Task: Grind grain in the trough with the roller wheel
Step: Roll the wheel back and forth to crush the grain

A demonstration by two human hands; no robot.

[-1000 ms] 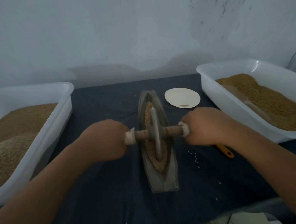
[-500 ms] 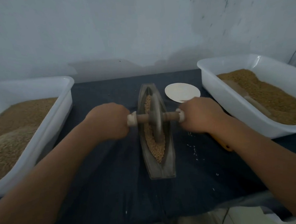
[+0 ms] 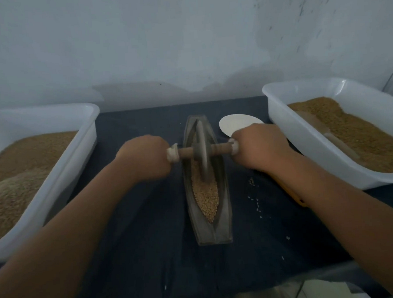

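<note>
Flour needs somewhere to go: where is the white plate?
Head view: the white plate lies right of the trough, partly behind the right hand, left of the right tub.

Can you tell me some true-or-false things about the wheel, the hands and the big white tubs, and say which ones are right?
1. The left hand and the right hand both grip the roller wheel by its axle. True.
2. The trough is empty. False: grain lies in it.
3. Only one white tub holds brown grain. False: the left tub and the right tub both do.
4. A white plate lies beyond the right hand. True.
5. The wheel lies on the cloth beside the trough. False: it stands in the trough.
</note>
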